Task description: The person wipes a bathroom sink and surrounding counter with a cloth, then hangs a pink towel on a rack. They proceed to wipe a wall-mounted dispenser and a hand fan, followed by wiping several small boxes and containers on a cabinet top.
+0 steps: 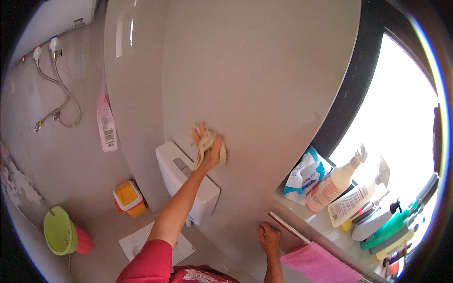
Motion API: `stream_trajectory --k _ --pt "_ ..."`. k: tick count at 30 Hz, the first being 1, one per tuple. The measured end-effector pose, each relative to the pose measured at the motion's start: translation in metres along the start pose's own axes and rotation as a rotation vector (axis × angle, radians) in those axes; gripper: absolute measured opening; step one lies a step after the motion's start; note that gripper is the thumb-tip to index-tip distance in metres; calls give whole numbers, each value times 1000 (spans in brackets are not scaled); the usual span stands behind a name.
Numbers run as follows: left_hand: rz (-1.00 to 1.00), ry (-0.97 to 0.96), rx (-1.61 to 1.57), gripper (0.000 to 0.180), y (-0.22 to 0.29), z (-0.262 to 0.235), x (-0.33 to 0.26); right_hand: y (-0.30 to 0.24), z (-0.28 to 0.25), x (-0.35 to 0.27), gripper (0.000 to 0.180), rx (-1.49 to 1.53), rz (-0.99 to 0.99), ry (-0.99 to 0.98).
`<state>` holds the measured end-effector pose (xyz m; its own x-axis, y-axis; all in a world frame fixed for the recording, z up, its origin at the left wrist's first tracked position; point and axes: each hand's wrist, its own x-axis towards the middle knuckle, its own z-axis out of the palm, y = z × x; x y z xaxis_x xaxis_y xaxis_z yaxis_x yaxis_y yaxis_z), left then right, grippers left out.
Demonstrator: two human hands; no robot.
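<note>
1. Presently, the cloth [207, 141], a crumpled pale rag, is pressed flat against the beige wall [255, 80], just above the white cistern [186, 181].
2. Left hand [211, 152]: fingers curled around the cloth, gripping it in a bunch with the palm toward the wall. The arm reaches up and forward from a red sleeve [148, 262].
3. Right hand [270, 238]: low against the same wall, fingers bent and resting on the surface as a brace. It holds nothing that can be seen. It sits just beside the end of a metal towel rail [289, 227].
4. Progress, as a judgement: wiping of the wall is in hand. The surface around the cloth looks even and glossy, with no clear line between wiped and unwiped areas, so how much is finished cannot be told. The large upper stretch of wall lies well beyond the cloth's present position.
5. Surroundings: a pink towel [321, 264] hangs on the rail. A window ledge [314, 219] carries a pack of wipes [304, 177], pump bottles [332, 186] and other bottles. To the left, a yellow bin [128, 197] stands on the floor, a green basin [60, 231] lies further off, and hoses [61, 94] run down from a water heater [56, 16].
</note>
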<state>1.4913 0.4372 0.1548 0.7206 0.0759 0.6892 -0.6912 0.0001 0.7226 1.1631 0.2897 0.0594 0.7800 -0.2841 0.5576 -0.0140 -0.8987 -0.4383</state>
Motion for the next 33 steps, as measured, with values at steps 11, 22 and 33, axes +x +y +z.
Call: stream_trajectory --k 11,22,33 --pt "678 -181 133 84 193 28 26 10 11 -2 14 -39 3 -26" --pt "568 2 193 83 126 16 111 17 9 -1 10 -62 -37 -19" --pt "-400 301 -102 76 -84 -41 68 6 5 -2 14 -159 13 -103"
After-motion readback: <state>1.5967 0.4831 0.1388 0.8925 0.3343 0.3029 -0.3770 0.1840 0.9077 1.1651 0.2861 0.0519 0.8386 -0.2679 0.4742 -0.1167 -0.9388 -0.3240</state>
